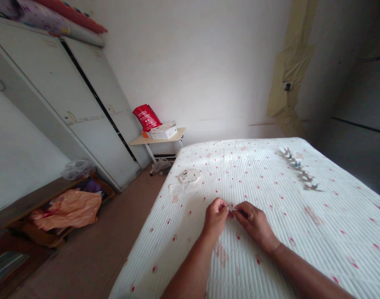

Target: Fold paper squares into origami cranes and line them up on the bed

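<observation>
The left hand [216,216] and right hand [255,222] nearly meet, thumbs and forefingers pinching a small pale piece [230,208] between them, just above the mattress [252,257]; its shape is too small to tell. At ten o'clock from the hands, flat papers [190,177] lie loosely together, apparently unworked. At two o'clock, well apart, a row of bird-like shapes [300,170] looks finished. So several appear done, the pinched piece seems underway, and the papers may be what is left. Beyond, toward eleven o'clock, stands a small table [140,141].
</observation>
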Demonstrator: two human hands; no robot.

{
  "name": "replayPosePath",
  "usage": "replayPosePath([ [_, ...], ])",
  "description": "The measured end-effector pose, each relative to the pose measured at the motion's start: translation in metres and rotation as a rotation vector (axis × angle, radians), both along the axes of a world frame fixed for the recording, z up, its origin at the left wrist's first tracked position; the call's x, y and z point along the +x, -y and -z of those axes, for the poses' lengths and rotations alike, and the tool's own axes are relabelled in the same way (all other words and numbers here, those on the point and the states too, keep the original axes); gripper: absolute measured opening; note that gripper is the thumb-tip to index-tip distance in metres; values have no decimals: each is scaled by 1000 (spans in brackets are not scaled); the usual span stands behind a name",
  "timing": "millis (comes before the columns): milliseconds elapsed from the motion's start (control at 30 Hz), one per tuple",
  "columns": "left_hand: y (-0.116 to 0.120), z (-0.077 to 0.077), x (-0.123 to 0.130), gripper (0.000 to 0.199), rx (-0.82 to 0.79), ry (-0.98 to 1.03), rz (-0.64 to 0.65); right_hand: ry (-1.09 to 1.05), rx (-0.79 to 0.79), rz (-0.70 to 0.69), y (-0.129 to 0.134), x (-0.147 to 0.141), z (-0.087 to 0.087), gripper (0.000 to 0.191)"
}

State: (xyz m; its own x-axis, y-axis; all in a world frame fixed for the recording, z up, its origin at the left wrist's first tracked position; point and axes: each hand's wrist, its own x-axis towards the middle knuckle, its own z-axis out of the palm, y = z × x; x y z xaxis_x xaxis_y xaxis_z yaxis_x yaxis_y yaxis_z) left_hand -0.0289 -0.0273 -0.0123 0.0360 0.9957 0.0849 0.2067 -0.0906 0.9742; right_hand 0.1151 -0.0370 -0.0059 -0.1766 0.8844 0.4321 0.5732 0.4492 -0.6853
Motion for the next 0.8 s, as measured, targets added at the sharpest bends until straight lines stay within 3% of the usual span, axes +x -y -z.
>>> replayPosePath([
  [167,-3,-4,-5,7,63,-41,23,-37,-24,22,0,2,-3,20],
  [267,-1,-9,-10,24,110,-28,43,-59,-79,16,0,2,-4,21],
  [467,3,-17,-14,36,440,-325,-9,-179,-193,17,-3,2,-3,23],
  [567,5,-18,-11,37,505,-407,-57,-168,-213,57,-5,4,-2,23],
  [700,8,-21,-7,40,603,-654,7,-126,-182,62,-4,6,-3,23],
  [800,10,-23,-5,28,659,-832,-30,-110,-138,40,-2,5,-6,22],
])
